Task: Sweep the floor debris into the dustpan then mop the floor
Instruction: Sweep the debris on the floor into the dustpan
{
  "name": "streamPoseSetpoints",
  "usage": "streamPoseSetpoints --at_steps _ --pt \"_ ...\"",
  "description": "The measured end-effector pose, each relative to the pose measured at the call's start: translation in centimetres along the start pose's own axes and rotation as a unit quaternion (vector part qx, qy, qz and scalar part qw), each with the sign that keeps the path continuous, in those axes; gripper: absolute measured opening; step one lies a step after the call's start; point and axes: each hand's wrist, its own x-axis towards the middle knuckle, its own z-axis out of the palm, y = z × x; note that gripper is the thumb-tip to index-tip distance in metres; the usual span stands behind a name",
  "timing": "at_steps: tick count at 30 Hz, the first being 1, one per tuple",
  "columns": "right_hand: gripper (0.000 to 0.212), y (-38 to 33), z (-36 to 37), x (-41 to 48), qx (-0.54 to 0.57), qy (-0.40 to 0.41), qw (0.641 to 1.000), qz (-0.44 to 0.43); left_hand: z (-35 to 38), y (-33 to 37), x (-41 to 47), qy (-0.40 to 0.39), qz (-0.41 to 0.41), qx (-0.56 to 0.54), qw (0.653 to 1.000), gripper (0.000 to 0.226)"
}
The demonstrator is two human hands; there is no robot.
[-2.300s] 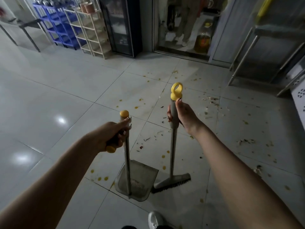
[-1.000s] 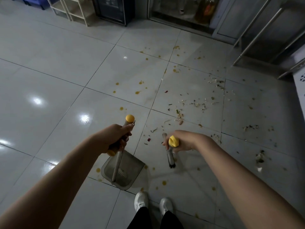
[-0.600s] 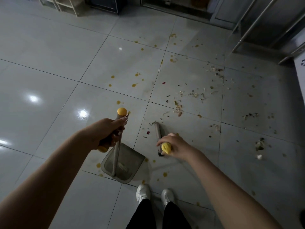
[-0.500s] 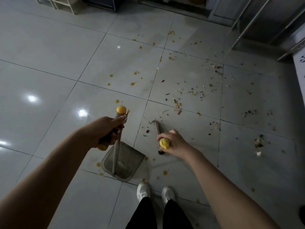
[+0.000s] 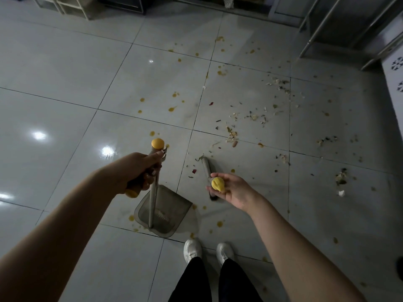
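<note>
left hand (image 5: 135, 171) fingers wrapped round dustpan (image 5: 174, 209) handle, pan flat on floor (image 5: 65, 62) | right hand (image 5: 235, 190) fingers loosely cup broom (image 5: 206, 168) top | debris (image 5: 253, 117) ahead-right: looks light, dry, likely scatters; grip the stiff pole lower

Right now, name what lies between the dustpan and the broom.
Head view: only bare floor tile with two small yellow stains; the dustpan and the broom are apart.

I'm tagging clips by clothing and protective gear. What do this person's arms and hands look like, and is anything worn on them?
Both arms are bare to the frame's edge: no sleeve on the left forearm or right forearm. The left hand and right hand wear no gloves, and no watch, bracelet or ring shows. Nail polish is too dim to judge.
</note>
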Motion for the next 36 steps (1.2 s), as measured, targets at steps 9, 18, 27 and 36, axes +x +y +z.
streamPoseSetpoints --at_steps 9,18,27,36 --pt "0.028 -0.2 2.1 0.1 0.121 0.080 0.983 0.115 0.1 0.1 0.2 0.001 -0.007 0.010 1.000 0.036" --pt "0.007 1.6 3.2 1.0 0.194 0.074 0.956 0.207 0.2 0.0 0.3 -0.004 -0.001 0.030 1.000 0.034" --pt "0.026 2.4 1.1 0.2 -0.057 0.079 0.961 0.260 -0.4 -0.4 0.2 0.007 0.012 0.054 0.998 0.038" --pt "0.017 0.6 0.2 -0.6 -0.152 0.056 0.942 0.295 -1.5 0.1 -1.0 0.024 0.043 0.043 0.998 0.041"
